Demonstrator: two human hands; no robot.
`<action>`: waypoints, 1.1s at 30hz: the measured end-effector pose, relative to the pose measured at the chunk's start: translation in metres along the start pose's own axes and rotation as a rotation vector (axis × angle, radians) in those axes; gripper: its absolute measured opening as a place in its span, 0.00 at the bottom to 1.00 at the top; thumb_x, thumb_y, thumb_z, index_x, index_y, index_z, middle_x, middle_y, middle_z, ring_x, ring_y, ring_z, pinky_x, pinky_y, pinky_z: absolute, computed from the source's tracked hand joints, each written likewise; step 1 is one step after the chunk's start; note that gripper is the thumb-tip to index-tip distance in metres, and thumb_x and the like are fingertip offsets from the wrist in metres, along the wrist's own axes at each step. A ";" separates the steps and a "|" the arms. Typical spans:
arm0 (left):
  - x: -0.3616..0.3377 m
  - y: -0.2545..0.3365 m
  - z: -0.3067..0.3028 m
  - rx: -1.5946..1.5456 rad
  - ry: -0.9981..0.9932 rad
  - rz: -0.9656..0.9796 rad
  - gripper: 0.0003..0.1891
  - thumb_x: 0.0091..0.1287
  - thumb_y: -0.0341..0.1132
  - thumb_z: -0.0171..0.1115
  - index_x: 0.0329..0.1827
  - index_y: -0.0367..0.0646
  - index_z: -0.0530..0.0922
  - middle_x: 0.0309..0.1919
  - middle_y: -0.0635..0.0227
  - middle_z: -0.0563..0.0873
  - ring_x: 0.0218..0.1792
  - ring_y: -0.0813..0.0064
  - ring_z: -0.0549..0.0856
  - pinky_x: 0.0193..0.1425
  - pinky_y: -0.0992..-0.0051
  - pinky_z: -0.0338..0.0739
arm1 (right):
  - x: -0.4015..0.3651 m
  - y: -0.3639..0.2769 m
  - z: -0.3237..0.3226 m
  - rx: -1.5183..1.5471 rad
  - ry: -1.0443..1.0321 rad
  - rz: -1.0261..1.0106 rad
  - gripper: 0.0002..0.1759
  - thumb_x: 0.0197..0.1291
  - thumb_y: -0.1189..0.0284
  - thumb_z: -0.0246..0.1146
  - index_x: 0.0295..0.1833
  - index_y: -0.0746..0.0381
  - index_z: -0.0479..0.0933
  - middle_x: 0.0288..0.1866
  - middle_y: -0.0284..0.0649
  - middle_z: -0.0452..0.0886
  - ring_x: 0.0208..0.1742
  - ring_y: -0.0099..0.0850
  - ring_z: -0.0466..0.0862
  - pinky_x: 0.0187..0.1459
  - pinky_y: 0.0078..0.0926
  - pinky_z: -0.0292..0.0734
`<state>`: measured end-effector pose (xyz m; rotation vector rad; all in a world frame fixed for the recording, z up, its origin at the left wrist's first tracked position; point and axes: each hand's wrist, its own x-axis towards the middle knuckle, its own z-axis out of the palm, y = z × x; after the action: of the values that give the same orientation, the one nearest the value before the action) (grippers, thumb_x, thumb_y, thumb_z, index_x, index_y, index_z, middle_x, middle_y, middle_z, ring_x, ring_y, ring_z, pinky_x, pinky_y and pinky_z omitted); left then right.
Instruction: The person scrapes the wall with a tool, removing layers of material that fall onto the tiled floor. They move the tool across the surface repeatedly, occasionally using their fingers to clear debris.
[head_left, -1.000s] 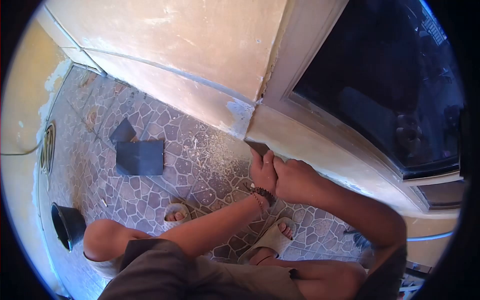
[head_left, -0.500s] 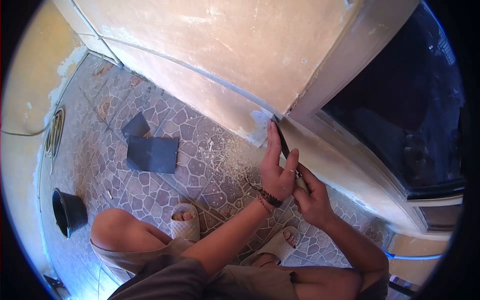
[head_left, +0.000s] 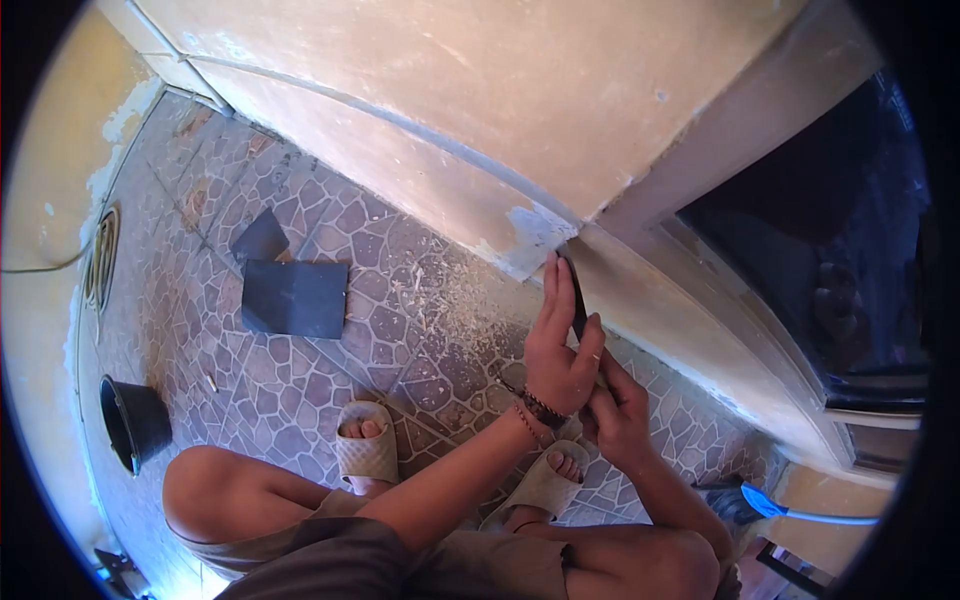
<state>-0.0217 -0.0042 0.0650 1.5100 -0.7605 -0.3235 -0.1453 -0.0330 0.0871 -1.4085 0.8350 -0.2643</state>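
Note:
Both hands are at a knife with a long dark blade (head_left: 573,290), its tip close to the wall's lower corner. My right hand (head_left: 620,415) is wrapped round the handle, which is mostly hidden by the fingers. Stretched out along the blade are the fingers of my left hand (head_left: 560,365), pressed flat against it with the thumb standing apart. Just beyond the fingertips, a whitish scraped patch (head_left: 538,232) shows on the wall (head_left: 480,100). Pale flakes (head_left: 450,300) lie scattered on the floor beneath it.
Two dark sheets, one large (head_left: 295,298) and one small (head_left: 260,238), lie on the stone-patterned floor (head_left: 330,210). A black bucket (head_left: 135,425) stands at left, near a coiled hose (head_left: 102,260). A dark glass pane (head_left: 810,240) is at right; a blue-ended tool (head_left: 765,502) lies lower right.
The view has shifted slightly. The blade tip has drawn back from the scraped patch, down toward me, with both hands moving along with it. More of the blue-ended tool shows.

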 end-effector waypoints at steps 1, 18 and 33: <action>0.002 -0.002 0.000 0.014 0.009 0.020 0.33 0.63 0.28 0.54 0.72 0.29 0.56 0.70 0.38 0.60 0.72 0.51 0.61 0.70 0.68 0.62 | 0.001 -0.003 0.000 0.010 -0.010 0.005 0.27 0.66 0.76 0.48 0.71 0.64 0.61 0.24 0.27 0.72 0.16 0.13 0.66 0.16 0.13 0.59; 0.008 -0.001 -0.010 0.110 -0.007 0.005 0.37 0.55 0.30 0.58 0.70 0.29 0.60 0.67 0.38 0.64 0.68 0.50 0.67 0.66 0.67 0.68 | 0.001 -0.015 0.011 -0.031 -0.013 0.048 0.27 0.66 0.76 0.48 0.71 0.65 0.61 0.24 0.28 0.71 0.20 0.13 0.67 0.21 0.15 0.62; 0.013 0.007 -0.017 0.224 -0.075 0.013 0.36 0.54 0.28 0.57 0.69 0.28 0.59 0.66 0.36 0.65 0.63 0.46 0.73 0.61 0.65 0.73 | -0.006 -0.031 0.023 0.139 0.026 0.140 0.26 0.66 0.76 0.49 0.70 0.67 0.62 0.22 0.29 0.72 0.17 0.14 0.68 0.19 0.15 0.63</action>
<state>-0.0034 0.0013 0.0765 1.7095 -0.8888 -0.2945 -0.1252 -0.0171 0.1167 -1.2136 0.9152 -0.2288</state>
